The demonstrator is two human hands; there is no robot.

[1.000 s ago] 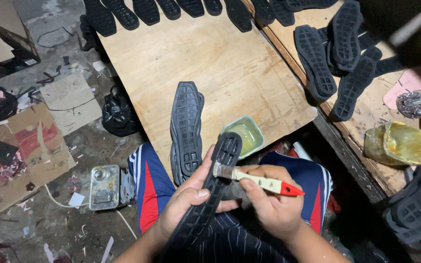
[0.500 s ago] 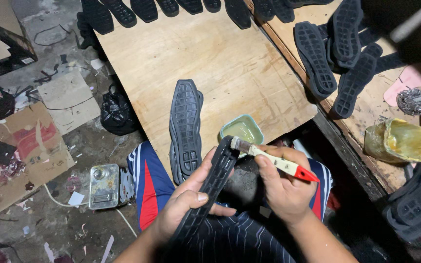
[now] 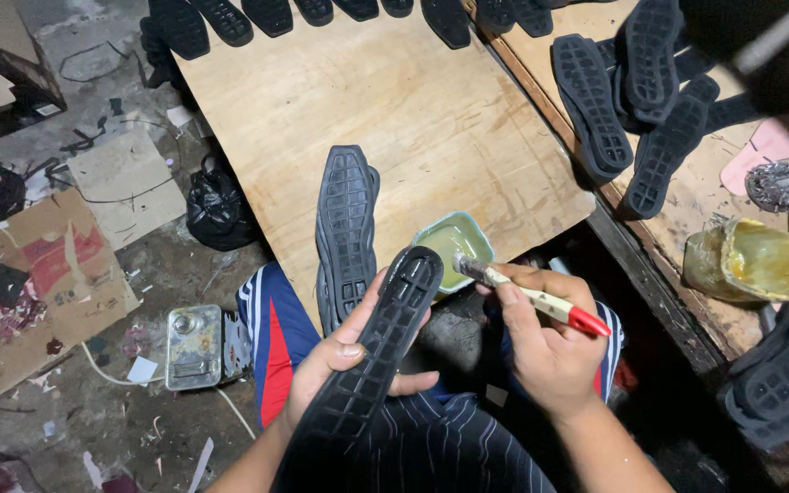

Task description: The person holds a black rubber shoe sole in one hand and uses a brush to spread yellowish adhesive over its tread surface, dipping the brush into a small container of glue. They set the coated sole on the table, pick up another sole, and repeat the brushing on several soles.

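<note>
Sole [image 3: 372,365] sits gripped in the left hand [image 3: 340,361] over the lap, while the right hand [image 3: 550,342] holds a brush [image 3: 527,294] dipping into the glue tub [image 3: 454,245]; next, I think, careful spreading along it.

I note the brush [image 3: 533,297] in the right hand [image 3: 550,347] has left the black sole [image 3: 372,361]; a second ago its bristles lay across the sole's upper end, now they sit in the green glue tub [image 3: 454,246] on the desk [image 3: 394,128]. The left hand [image 3: 340,365] has swung the sole's tip rightward, nearer the tub.
</note>
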